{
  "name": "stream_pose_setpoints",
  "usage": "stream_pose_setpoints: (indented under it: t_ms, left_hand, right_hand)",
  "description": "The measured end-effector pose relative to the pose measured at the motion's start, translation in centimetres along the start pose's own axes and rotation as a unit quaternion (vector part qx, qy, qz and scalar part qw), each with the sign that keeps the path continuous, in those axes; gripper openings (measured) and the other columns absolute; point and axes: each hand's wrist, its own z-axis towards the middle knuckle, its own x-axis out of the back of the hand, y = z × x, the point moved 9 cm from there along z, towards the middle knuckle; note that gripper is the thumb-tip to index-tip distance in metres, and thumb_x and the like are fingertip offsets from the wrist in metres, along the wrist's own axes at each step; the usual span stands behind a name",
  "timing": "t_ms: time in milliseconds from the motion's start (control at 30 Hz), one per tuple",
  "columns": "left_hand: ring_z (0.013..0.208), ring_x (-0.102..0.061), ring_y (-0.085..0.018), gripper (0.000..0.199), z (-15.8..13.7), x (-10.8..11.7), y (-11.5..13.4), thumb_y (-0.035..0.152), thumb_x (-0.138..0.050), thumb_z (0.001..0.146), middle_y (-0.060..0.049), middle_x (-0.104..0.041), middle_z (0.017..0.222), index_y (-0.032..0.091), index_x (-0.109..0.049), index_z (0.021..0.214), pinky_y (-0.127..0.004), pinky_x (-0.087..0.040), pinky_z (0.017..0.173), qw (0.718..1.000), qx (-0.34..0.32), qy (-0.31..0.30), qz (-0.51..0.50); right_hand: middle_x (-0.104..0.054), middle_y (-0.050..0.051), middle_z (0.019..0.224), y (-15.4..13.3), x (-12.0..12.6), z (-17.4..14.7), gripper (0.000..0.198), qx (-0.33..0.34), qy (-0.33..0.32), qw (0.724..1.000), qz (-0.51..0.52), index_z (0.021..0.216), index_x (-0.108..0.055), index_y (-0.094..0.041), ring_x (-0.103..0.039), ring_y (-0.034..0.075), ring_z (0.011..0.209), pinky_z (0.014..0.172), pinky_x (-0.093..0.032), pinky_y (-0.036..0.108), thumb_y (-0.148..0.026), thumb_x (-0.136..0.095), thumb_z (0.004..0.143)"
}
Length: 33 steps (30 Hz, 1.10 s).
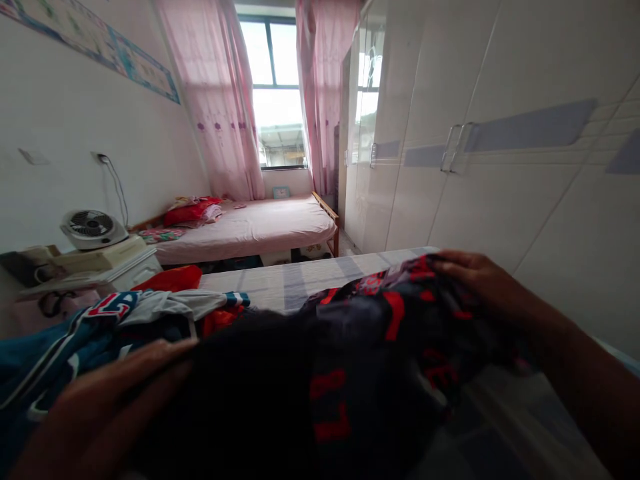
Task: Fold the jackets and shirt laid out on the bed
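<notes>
A black garment with red and grey print (350,360) is stretched between my two hands, low and close to the camera. My left hand (115,393) pinches its edge at the lower left, the fingers blurred and in shadow. At the right, my right hand (467,270) grips the far corner of the cloth between thumb and fingers. Red figures show on the dark fabric. Whether it is a shirt or trousers I cannot tell. The garment hangs above a bed with a checked sheet (295,283) and hides much of it.
Teal, grey and orange clothes (165,307) lie heaped at the left. Behind them a small fan (93,227) stands on boxes. Another bed (270,227) with a red bundle (193,212) is by the window. A white wardrobe (450,200) lines the right side.
</notes>
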Motion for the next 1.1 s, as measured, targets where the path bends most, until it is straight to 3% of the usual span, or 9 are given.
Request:
stream_pose_setpoints:
  t_ms: [133, 167, 233, 333, 400, 467, 567, 700, 1100]
  left_hand:
    - [0.111, -0.056, -0.028, 0.054, 9.3, 1.2, 5.3, 0.051, -0.027, 0.091, -0.004, -0.062, 0.115, 0.018, -0.060, 0.119, -0.045, -0.042, 0.099, 0.987, -0.034, 0.100, 0.118]
    - [0.119, -0.050, -0.030, 0.054, 11.2, -0.2, 5.9, 0.044, -0.021, 0.094, -0.005, -0.056, 0.124, 0.017, -0.050, 0.131, -0.046, -0.039, 0.101, 0.988, -0.038, 0.068, 0.130]
    - [0.122, -0.046, -0.033, 0.053, 12.9, -2.2, 5.8, 0.039, -0.031, 0.093, -0.013, -0.053, 0.127, 0.009, -0.044, 0.135, -0.046, -0.038, 0.101, 0.987, -0.018, 0.078, 0.137]
    - [0.127, -0.043, -0.029, 0.052, 10.8, -7.3, 5.4, 0.040, -0.043, 0.090, -0.017, -0.049, 0.135, 0.011, -0.048, 0.133, -0.043, -0.035, 0.105, 0.989, -0.056, 0.038, 0.130]
    - [0.134, -0.035, -0.029, 0.050, 7.3, -12.0, 4.9, 0.045, -0.040, 0.090, -0.015, -0.040, 0.144, 0.019, -0.049, 0.133, -0.046, -0.031, 0.108, 0.987, -0.096, -0.046, 0.118]
    - [0.137, -0.030, -0.030, 0.050, 3.7, -16.0, 3.1, 0.046, -0.038, 0.091, -0.012, -0.036, 0.148, 0.024, -0.048, 0.134, -0.052, -0.029, 0.107, 0.985, -0.067, -0.115, 0.110]
    - [0.134, -0.036, -0.030, 0.047, 0.4, -19.2, 1.2, 0.042, -0.041, 0.091, -0.012, -0.045, 0.143, 0.024, -0.050, 0.133, -0.054, -0.029, 0.107, 0.982, -0.047, -0.146, 0.110]
    - [0.135, -0.036, -0.027, 0.047, -0.1, -20.0, 0.2, 0.040, -0.040, 0.091, -0.010, -0.044, 0.143, 0.023, -0.048, 0.134, -0.052, -0.028, 0.109, 0.983, -0.046, -0.142, 0.109]
    - [0.132, -0.040, -0.024, 0.045, 0.1, -20.8, -1.4, 0.041, -0.039, 0.091, -0.005, -0.046, 0.142, 0.030, -0.047, 0.134, -0.051, -0.034, 0.108, 0.985, -0.066, -0.125, 0.102]
  right_hand:
    - [-0.069, 0.011, 0.102, -3.3, 4.0, 5.5, 0.037, 0.036, 0.197, 0.974, -0.102, 0.109, -0.063, -0.016, -0.063, 0.025, 0.090, 0.081, -0.049, 0.039, -0.037, -0.045, 0.085]
    - [-0.067, 0.014, 0.107, -3.9, 4.0, 6.2, 0.039, 0.045, 0.238, 0.960, -0.144, 0.113, -0.061, -0.014, -0.061, 0.027, 0.097, 0.086, -0.047, 0.042, -0.035, -0.044, 0.086]
    - [-0.058, 0.020, 0.121, -4.7, 2.5, 6.5, 0.046, 0.066, 0.284, 0.930, -0.225, 0.124, -0.052, -0.009, -0.052, 0.032, 0.113, 0.096, -0.038, 0.049, -0.032, -0.043, 0.086]
    - [-0.047, 0.019, 0.136, -3.9, -3.1, 4.8, 0.054, 0.129, 0.233, 0.916, -0.300, 0.135, -0.041, -0.009, -0.040, 0.032, 0.127, 0.103, -0.032, 0.047, -0.034, -0.040, 0.088]
    - [-0.045, 0.015, 0.140, -1.5, -7.6, 2.7, 0.052, 0.151, 0.156, 0.922, -0.321, 0.135, -0.043, -0.013, -0.036, 0.028, 0.131, 0.106, -0.029, 0.043, -0.038, -0.037, 0.090]
    - [-0.039, 0.012, 0.145, 2.5, -11.2, 0.7, 0.053, 0.108, 0.097, 0.925, -0.351, 0.137, -0.043, -0.017, -0.029, 0.029, 0.135, 0.108, -0.024, 0.046, -0.043, -0.036, 0.091]
    - [-0.038, 0.009, 0.147, 8.4, -14.9, -1.3, 0.052, 0.030, 0.002, 0.925, -0.378, 0.137, -0.045, -0.019, -0.029, 0.030, 0.135, 0.107, -0.023, 0.048, -0.043, -0.034, 0.091]
    - [-0.041, 0.008, 0.145, 11.1, -15.8, -1.9, 0.052, 0.009, -0.026, 0.926, -0.375, 0.137, -0.045, -0.020, -0.033, 0.028, 0.134, 0.104, -0.028, 0.045, -0.042, -0.033, 0.092]
    - [-0.044, 0.008, 0.143, 11.6, -15.4, -1.2, 0.053, 0.014, -0.025, 0.943, -0.330, 0.134, -0.050, -0.018, -0.036, 0.028, 0.133, 0.106, -0.030, 0.044, -0.043, -0.035, 0.090]
